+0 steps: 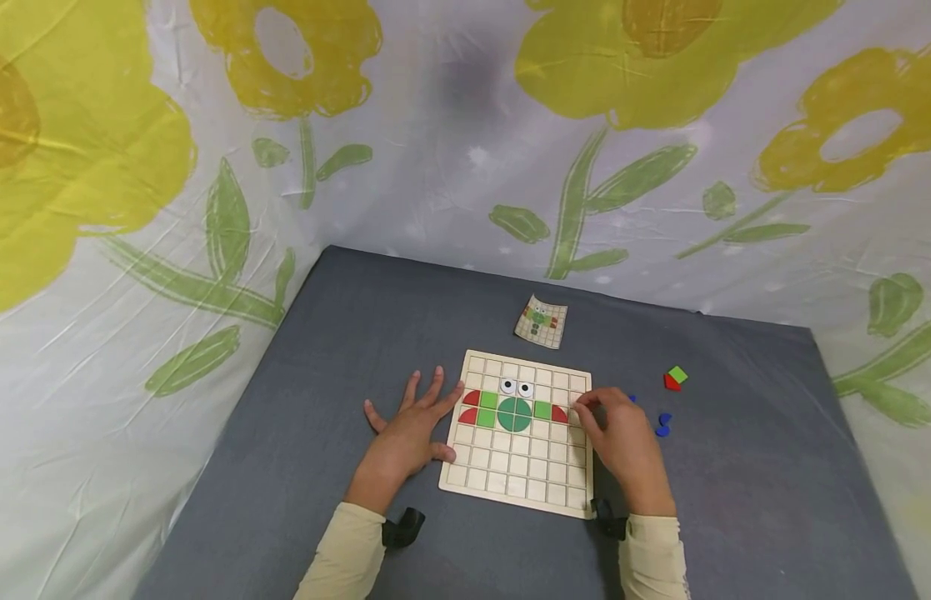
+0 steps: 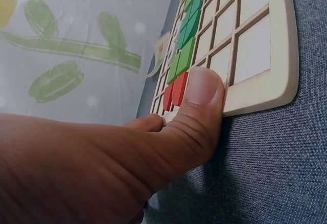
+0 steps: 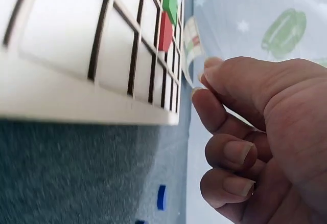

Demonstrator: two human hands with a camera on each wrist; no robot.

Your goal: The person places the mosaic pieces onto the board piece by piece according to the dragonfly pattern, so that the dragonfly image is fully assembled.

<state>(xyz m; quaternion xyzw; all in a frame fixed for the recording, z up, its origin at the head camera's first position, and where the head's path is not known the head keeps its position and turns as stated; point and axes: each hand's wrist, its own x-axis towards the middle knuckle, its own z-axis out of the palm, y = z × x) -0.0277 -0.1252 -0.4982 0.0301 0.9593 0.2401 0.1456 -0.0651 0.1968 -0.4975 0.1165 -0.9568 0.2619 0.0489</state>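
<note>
A square wooden grid board (image 1: 488, 479) lies on the dark cloth. Its pieces form a row: red quarter-rounds (image 1: 470, 415), green squares (image 1: 488, 400), a dark green circle of quarters (image 1: 514, 414), then one green square (image 1: 543, 409) and one red quarter-round (image 1: 558, 413). Two eye discs (image 1: 508, 386) sit above the circle. My left hand (image 1: 407, 437) is spread at the board's left side, its thumb (image 2: 202, 88) resting on the edge. At the right edge, my right hand (image 1: 623, 437) has curled fingers, thumb near index fingertip, with nothing visible between them.
Beyond the board lies a curled pattern card (image 1: 542, 322). To the right are a loose green square (image 1: 678, 374), a red piece (image 1: 671, 382) and small blue pieces (image 1: 663, 429). A flower-printed curtain (image 1: 450, 150) stands behind the table.
</note>
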